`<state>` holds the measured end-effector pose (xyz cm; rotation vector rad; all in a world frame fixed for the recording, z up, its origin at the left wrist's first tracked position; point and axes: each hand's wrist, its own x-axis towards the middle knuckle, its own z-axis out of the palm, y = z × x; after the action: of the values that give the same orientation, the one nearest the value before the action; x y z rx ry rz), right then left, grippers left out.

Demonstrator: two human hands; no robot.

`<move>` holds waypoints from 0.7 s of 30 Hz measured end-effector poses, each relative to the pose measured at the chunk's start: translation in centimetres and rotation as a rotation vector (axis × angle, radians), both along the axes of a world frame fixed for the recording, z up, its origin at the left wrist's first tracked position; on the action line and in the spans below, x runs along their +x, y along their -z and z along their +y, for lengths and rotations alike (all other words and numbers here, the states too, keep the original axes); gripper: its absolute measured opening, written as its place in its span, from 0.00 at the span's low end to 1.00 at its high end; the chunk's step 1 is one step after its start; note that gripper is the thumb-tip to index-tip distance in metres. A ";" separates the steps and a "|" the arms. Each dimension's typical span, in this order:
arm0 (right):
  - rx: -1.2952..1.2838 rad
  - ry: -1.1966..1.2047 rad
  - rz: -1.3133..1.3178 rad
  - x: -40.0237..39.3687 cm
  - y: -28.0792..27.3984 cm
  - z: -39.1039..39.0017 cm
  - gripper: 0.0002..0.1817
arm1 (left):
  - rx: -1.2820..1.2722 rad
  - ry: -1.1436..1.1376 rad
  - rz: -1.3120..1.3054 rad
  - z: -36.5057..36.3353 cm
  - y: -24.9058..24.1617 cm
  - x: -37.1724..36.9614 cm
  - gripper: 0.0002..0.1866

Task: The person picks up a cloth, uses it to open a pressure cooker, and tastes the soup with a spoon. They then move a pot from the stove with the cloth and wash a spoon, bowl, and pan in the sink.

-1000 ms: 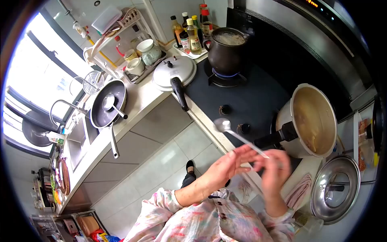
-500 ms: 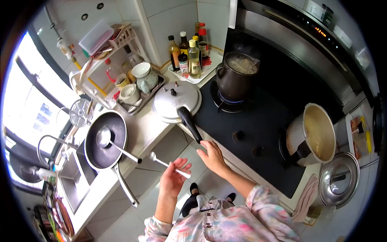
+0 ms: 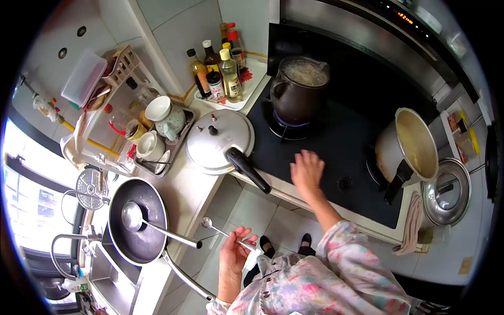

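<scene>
My left hand (image 3: 235, 251) is closed around the handle of a small metal spoon (image 3: 207, 222), held above the floor between counter and stove. My right hand (image 3: 307, 170) rests at the front of the black cooktop (image 3: 362, 152), its fingers bent down over the spot of the left stove knob, which it hides. The other stove knob (image 3: 344, 184) shows to the right. Behind the hand, a dark clay pot (image 3: 298, 97) of bubbling, foamy liquid stands over a blue flame. A pressure cooker lid (image 3: 218, 144) lies on the counter at left, its black handle pointing toward me.
A frying pan (image 3: 126, 210) with a ladle (image 3: 132, 216) in it sits beside the sink (image 3: 113, 281), handle jutting past the counter edge. Bottles (image 3: 231, 79) stand on a corner tray. A pressure cooker pot (image 3: 388, 144) is at the stove's right, near a steel lid (image 3: 446, 194).
My right hand has moved from beside the pressure cooker lid's handle to the cooktop front, over the left knob. My left hand's fingers have curled more around the spoon. The view has shifted.
</scene>
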<state>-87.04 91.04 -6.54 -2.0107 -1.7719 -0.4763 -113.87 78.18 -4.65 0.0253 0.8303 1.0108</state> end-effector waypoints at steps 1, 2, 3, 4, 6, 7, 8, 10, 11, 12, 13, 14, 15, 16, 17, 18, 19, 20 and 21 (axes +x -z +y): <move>-0.154 0.134 -0.016 2.2 1.1 -0.6 0.16 | -0.010 0.004 -0.003 0.0 0.0 0.0 0.17; -0.320 0.241 0.025 3.9 1.3 -1.3 0.18 | -0.007 0.022 -0.002 0.1 0.2 0.0 0.17; -0.411 0.283 0.161 5.2 1.1 -1.9 0.19 | -0.003 0.041 -0.002 0.2 0.3 0.1 0.17; -0.421 0.265 0.184 5.3 1.3 -2.1 0.19 | 0.001 0.056 -0.004 0.5 0.4 0.3 0.17; -0.412 0.167 0.169 5.9 2.0 -2.2 0.17 | 0.010 0.061 -0.015 0.7 0.5 0.7 0.17; -0.389 0.088 0.134 6.3 2.3 -2.2 0.17 | 0.012 0.059 -0.016 0.7 0.4 0.8 0.17; -0.367 0.010 0.100 6.6 2.5 -2.3 0.16 | 0.017 0.064 -0.011 0.7 0.3 0.8 0.17; -0.370 -0.083 0.140 7.7 2.4 -2.7 0.16 | 0.027 0.069 -0.003 0.7 0.0 1.2 0.17; -0.371 -0.134 0.156 7.9 2.2 -2.8 0.16 | 0.029 0.077 -0.006 0.6 0.1 1.4 0.17; -0.366 -0.126 0.081 7.6 1.6 -2.7 0.17 | 0.029 0.080 -0.009 0.5 0.1 1.4 0.17; -0.362 -0.123 0.010 6.8 0.7 -2.7 0.17 | 0.028 0.078 -0.008 0.2 0.2 1.3 0.17; -0.356 -0.124 -0.061 5.7 -0.3 -2.6 0.18 | 0.030 0.074 -0.004 0.0 0.2 1.1 0.17; -0.303 -0.203 -0.023 3.7 -1.6 -2.3 0.18 | 0.032 0.069 -0.001 -0.1 0.2 1.1 0.17; -0.251 -0.278 0.015 1.4 -2.5 -2.0 0.19 | 0.033 0.068 0.001 -0.4 0.3 1.1 0.17; -0.270 -0.378 0.205 -0.6 -1.9 -1.2 0.20 | 0.018 0.056 0.012 -0.8 0.3 1.1 0.17; -0.373 -0.400 0.539 -2.9 -1.9 -0.8 0.23 | 0.009 0.051 0.022 -0.9 0.2 1.1 0.17; -0.372 -0.367 0.731 -5.0 0.9 0.4 0.26 | 0.003 0.049 0.032 -1.0 0.1 1.1 0.17; -0.467 -0.325 0.788 -6.6 0.9 1.2 0.28 | -0.010 0.047 0.040 -1.2 0.2 1.0 0.17; -0.534 -0.315 0.769 -7.9 0.6 1.6 0.26 | 0.002 0.039 0.035 -1.6 0.5 1.0 0.17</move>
<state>-94.89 92.69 -7.09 -1.7787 -1.7254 0.8414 -112.92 76.61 -5.16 0.0608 0.8581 0.9762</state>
